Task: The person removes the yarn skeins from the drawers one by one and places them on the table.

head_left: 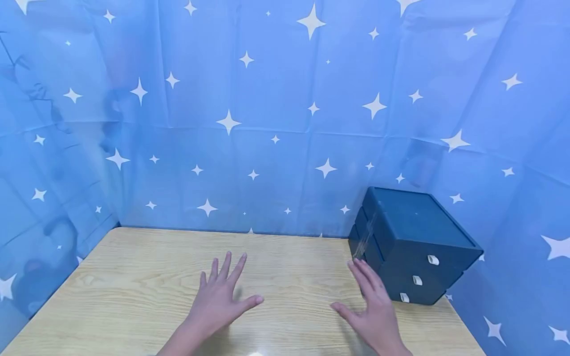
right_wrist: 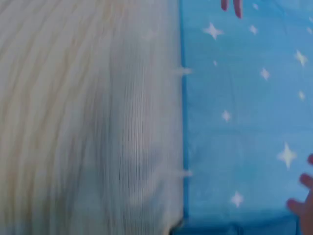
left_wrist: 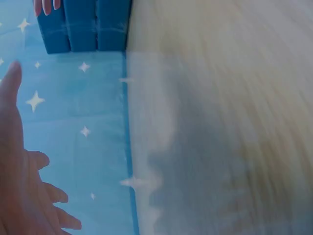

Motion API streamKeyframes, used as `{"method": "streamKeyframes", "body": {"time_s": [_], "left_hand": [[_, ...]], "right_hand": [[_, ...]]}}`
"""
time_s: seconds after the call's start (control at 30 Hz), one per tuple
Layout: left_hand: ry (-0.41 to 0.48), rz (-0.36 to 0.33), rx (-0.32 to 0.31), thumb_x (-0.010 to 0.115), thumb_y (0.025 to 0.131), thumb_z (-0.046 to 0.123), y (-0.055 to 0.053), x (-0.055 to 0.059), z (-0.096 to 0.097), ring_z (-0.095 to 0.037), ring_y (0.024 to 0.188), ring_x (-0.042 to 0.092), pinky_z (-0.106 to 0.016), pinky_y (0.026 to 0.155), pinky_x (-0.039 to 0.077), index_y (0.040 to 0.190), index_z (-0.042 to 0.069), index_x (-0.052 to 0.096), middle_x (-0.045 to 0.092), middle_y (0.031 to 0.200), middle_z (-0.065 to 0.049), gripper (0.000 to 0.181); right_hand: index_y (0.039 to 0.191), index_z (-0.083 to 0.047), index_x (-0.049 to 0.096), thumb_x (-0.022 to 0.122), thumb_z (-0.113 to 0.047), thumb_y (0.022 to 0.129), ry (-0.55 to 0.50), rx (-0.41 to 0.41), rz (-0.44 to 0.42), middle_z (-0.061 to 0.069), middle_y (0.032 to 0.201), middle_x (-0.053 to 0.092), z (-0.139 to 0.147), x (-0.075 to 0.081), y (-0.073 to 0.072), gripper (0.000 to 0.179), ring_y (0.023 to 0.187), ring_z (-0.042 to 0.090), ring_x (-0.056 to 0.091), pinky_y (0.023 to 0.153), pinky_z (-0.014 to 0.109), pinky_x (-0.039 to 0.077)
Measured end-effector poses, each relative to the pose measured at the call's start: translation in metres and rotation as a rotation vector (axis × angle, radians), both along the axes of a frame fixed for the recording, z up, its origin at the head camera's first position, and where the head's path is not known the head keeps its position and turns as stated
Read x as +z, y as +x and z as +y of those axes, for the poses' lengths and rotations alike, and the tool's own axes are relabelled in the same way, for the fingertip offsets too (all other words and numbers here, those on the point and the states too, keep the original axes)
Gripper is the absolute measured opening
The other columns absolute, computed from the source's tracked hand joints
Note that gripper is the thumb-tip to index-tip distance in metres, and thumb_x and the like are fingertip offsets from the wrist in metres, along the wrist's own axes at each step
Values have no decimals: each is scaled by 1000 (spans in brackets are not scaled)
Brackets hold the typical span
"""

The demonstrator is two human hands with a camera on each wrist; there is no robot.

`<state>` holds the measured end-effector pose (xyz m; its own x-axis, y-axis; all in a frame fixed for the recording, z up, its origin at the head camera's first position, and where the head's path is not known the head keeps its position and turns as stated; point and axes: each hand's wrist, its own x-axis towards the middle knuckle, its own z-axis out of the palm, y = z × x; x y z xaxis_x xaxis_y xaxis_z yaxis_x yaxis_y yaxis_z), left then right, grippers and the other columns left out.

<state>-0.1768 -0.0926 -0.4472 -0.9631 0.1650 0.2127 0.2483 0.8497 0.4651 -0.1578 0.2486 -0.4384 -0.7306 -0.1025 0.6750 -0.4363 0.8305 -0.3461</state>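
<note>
In the head view my left hand [head_left: 219, 299] is over the front middle of the wooden table [head_left: 147, 277], fingers spread and thumb out to the right, holding nothing. My right hand [head_left: 374, 311] is farther right with fingers extended and thumb pointing left, also holding nothing. Its fingertips overlap the left side of a dark blue drawer box [head_left: 427, 217] in this view. Three drawers with small white pulls are stacked in that box. The left wrist view shows the left thumb and fingers [left_wrist: 36, 191] apart; only some fingertips [right_wrist: 305, 196] of the right hand show in its own wrist view.
A blue curtain [head_left: 276, 99] with white stars hangs behind the table and along both sides. The drawer box stands at the table's back right corner, close to the curtain. Shadows of the hands fall on the wood.
</note>
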Motion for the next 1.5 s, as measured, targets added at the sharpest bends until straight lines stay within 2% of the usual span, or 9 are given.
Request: {"method": "streamKeyframes", "body": {"time_s": [0.1,0.23,0.4,0.53,0.73,1.03,1.17,1.3,1.5], "left_hand": [[105,-33,-34,52,93,71,1,5,14,-48,153,19,-76,116,19,162,27,25,25,167,-17,86],[265,-62,-72,43,99,67,0,11,35,-41,154,24,-68,120,24,162,23,23,28,167,-12,79],[447,-78,-122,37,101,66,-9,13,64,-34,152,33,-58,120,31,161,18,26,33,165,-8,78],[633,-84,-171,41,105,56,-19,11,91,-40,145,42,-61,115,38,158,16,33,41,160,-14,68],[864,-149,-278,44,107,45,-34,4,128,-46,142,45,-60,114,40,158,18,35,40,160,-18,58],[849,-304,-405,40,107,50,-58,-5,180,-41,151,32,-57,121,31,162,30,24,24,169,-6,60],[887,-342,-426,39,107,51,-67,-4,208,-38,152,31,-52,124,29,161,30,25,24,169,-4,59],[935,-382,-429,40,107,51,-74,-3,232,-38,151,33,-52,123,31,160,34,26,25,169,-3,57],[996,-436,-404,40,107,50,-75,-2,258,-32,155,26,-50,124,30,161,34,24,23,169,-3,59]], "right_hand": [[142,-9,58,86,-45,74,-93,32,161,17,143,58,22,-2,1,82,144,4,41,114,4,22],[135,-1,62,72,-56,88,-184,-15,325,11,139,63,45,-3,2,74,140,-7,40,115,7,27],[131,1,64,69,-46,94,-311,-183,434,-20,139,57,69,-4,2,60,134,-9,45,112,9,30],[127,1,67,68,-27,93,-451,-366,481,-30,130,56,90,-2,1,44,127,-11,47,108,11,33],[135,-11,63,59,-23,98,-686,-569,357,-37,119,46,115,3,0,39,118,-13,45,110,14,37],[150,-16,46,45,-28,105,-1043,-410,137,-12,139,52,158,-4,-9,46,130,5,47,123,30,31],[158,-22,34,40,-33,108,-1239,-202,-38,-3,156,40,175,1,-14,51,149,16,35,130,37,17],[163,-29,15,28,-36,111,-1278,13,-225,-2,172,13,193,4,-19,55,160,23,7,130,40,1],[160,-33,-17,3,-53,107,-1114,293,-450,-7,168,-23,213,-7,-33,60,153,33,-26,125,49,-17]]}}
